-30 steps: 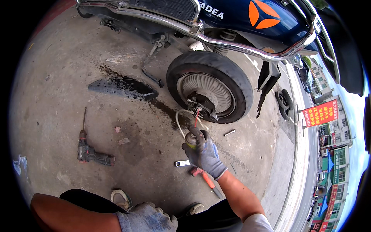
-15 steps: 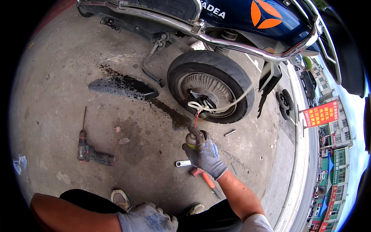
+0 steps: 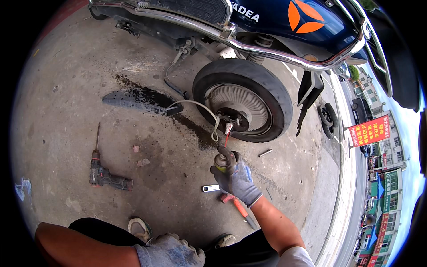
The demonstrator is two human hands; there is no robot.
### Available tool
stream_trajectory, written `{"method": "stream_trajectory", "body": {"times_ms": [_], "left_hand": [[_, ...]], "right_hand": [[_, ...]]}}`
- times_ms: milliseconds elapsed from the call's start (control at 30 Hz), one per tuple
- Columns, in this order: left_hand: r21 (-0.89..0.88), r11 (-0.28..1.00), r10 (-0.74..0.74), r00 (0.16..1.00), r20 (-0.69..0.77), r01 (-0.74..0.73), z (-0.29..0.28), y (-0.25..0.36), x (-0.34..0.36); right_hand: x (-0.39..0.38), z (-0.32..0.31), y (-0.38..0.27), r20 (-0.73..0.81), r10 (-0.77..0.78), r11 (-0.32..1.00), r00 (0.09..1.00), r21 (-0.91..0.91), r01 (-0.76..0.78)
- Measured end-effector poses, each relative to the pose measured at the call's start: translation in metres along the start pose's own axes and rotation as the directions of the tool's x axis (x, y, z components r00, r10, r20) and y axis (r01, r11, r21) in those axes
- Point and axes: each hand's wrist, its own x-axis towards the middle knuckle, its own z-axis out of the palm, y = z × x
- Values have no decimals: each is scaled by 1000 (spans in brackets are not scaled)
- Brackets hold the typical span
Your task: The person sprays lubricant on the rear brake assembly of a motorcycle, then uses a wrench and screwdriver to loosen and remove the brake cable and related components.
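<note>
My right hand (image 3: pixel 238 173), in a grey glove, is closed round a spray can (image 3: pixel 219 161), its index finger on the top. From the can a thin red straw (image 3: pixel 227 141) points at the hub of the wheel (image 3: pixel 242 100), where whitish stuff shows at the axle end. A pale cable (image 3: pixel 195 103) comes out at the hub, loops near the straw and arches left over the wet patch. My left hand (image 3: pixel 175 250), gloved too, rests with curled fingers between my knees, with nothing seen in it.
Above the wheel is a blue electric scooter (image 3: pixel 275 26) with chrome bars. A black curved fender-like piece (image 3: pixel 133 101) lies by a wet stain. On the concrete are a cordless drill (image 3: pixel 106 175), a wrench (image 3: pixel 211 188), an orange-handled hammer (image 3: pixel 240 208) and a metal pin (image 3: pixel 265 152).
The pale cable has swung from the right side of the hub to the left. The wheel hub looks turned, with whitish stuff now at the axle end. Both hands stay in place.
</note>
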Motion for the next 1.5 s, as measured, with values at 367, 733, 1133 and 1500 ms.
{"method": "stream_trajectory", "body": {"times_ms": [367,733,1133,1500], "left_hand": [[4,1000,-12,1000,9,12,-1,1,1],[17,1000,1,999,-36,-1,0,1,0],[32,999,14,1000,-26,-13,0,1,2],[17,1000,-16,1000,22,15,-1,2,7]], "right_hand": [[0,3,-1,-44,-31,999,999,-25,30],[0,2,-1,-19,16,1000,1000,-24,-16],[-3,-2,-2,-32,-28,999,999,-24,27],[-60,12,-38,742,-284,951,607,138,276]]}}
